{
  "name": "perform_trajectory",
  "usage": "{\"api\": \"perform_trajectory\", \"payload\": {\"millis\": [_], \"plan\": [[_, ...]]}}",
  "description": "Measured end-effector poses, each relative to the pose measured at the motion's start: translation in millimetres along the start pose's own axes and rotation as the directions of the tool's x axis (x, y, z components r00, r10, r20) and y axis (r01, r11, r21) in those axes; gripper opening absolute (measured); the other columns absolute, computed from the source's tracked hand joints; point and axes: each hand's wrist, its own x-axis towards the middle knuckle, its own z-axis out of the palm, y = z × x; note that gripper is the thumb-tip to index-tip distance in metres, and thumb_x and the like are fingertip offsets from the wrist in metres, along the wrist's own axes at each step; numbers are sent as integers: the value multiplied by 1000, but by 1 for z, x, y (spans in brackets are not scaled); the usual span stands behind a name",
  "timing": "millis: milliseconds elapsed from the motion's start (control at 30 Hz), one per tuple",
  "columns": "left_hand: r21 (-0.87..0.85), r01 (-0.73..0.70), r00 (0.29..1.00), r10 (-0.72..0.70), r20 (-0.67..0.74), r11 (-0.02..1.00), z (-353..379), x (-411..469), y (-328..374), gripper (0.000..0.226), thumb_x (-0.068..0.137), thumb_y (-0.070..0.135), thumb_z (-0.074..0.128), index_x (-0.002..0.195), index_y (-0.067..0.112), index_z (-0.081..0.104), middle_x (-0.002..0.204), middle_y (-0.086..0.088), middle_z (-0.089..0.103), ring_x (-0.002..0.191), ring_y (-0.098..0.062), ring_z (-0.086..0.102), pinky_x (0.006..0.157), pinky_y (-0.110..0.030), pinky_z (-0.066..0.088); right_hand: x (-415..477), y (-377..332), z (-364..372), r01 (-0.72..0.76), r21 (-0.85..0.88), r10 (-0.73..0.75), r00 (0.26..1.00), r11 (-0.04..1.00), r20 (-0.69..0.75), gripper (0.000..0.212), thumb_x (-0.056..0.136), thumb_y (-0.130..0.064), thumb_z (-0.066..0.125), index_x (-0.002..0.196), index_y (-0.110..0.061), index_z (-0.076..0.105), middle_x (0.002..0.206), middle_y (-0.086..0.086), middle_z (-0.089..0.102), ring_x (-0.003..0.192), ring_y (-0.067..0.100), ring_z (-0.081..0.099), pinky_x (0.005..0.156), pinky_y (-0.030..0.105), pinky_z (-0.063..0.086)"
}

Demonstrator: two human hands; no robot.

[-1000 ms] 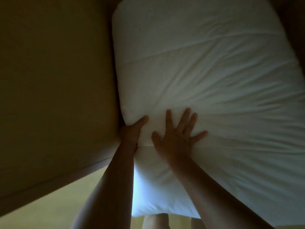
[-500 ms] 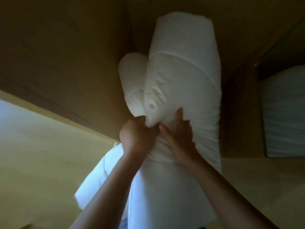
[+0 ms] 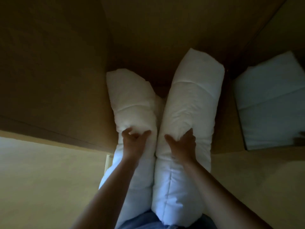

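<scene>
A dark brown wooden panel point(image 3: 49, 80) fills the upper left of the frame. Just right of it, in the centre, a white duvet point(image 3: 189, 100) is doubled into two long rolls lying side by side and touching, running from the bottom edge up into the brown recess. The left hand point(image 3: 134, 144) has its fingers curled, pinching the left roll's fabric. The right hand point(image 3: 182, 146), thumb spread wide, digs its fingers into the right roll. Folded white bedding point(image 3: 267, 104) sits apart at the right edge.

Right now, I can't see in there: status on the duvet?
Left hand grips left fold, right hand grips right fold. White duvet doubled, against wooden panels. Another white bundle apart, right.
</scene>
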Motion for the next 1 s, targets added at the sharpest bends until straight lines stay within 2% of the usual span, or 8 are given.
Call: {"api": "perform_trajectory", "payload": {"millis": [67, 133, 267, 433, 533, 700, 867, 1000], "plan": [[137, 158, 987, -152, -53, 978, -9, 25, 14, 101, 65, 47, 81, 141, 7, 27, 136, -10, 46, 120, -26, 50, 101, -38, 43, 8, -3, 9, -4, -30, 1, 996, 1000, -89, 92, 81, -44, 68, 145, -1, 17, 143, 20, 31, 131, 35, 33, 105, 38, 30], [397, 187, 981, -194, -24, 898, -14, 43, 21, 111, 63, 62, 75, 141, -1, 28, 139, -15, 44, 123, -29, 48, 101, -38, 42, 17, -7, 19, -9, -101, -7, 989, 995, -151, 78, 83, -44, 65, 137, 1, 30, 136, 21, 39, 124, 36, 40, 102, 37, 31], [741, -60, 990, -57, 132, 669, -6, 59, 20, 82, 86, 67, 44, 130, -2, 46, 128, -19, 56, 120, -32, 51, 98, -35, 40, 26, -7, 31, -4, -186, -35, 977, 983, -210, 65, 87, -49, 57, 130, -4, 35, 128, 18, 50, 116, 34, 50, 94, 37, 39], [811, -240, 965, 38, 261, 534, -8, 58, 22, 48, 99, 36, 40, 136, 6, 38, 119, -20, 53, 116, -37, 50, 91, -37, 40, 26, 1, 15, 27, -219, -60, 987, 975, -146, 60, 81, -60, 57, 120, -15, 51, 111, 9, 64, 107, 31, 59, 85, 35, 43], [715, -289, 943, 62, 326, 636, -10, 25, 26, 28, 97, 35, 43, 94, 8, 48, 72, 3, 44, 101, -35, 56, 73, -32, 37, 7, 15, -9, 97, -166, -123, 981, 981, -152, 48, 80, -54, 62, 105, -13, 61, 104, 7, 67, 102, 29, 60, 83, 33, 43], [652, -429, 897, 212, 387, 625, -12, -52, 21, 37, 97, 38, 43, 63, 22, 39, 62, 5, 43, 59, -15, 45, 53, -23, 34, -46, 42, -47, 210, 4, -209, 973, 978, -99, 36, 80, -43, 66, 80, -8, 62, 73, 8, 65, 74, 28, 64, 72, 39, 53], [603, -448, 894, 349, 281, 660, -27, -132, -4, 38, 93, 41, 48, 70, 11, 52, 74, -10, 58, 75, -28, 55, 61, -29, 36, -102, 68, -77, 366, 114, -365, 931, 923, -36, 22, 81, -35, 70, 68, -20, 59, 60, -7, 60, 59, 11, 59, 56, 24, 44], [485, -403, 907, 410, 98, 776, -62, -186, -18, 39, 88, 43, 55, 67, 10, 54, 62, -1, 52, 54, -20, 50, 49, -27, 33, -152, 74, -95, 449, 257, -472, 881, 856, 34, 14, 79, -33, 71, 75, -23, 63, 72, -4, 67, 67, 11, 63, 63, 26, 50]]}}
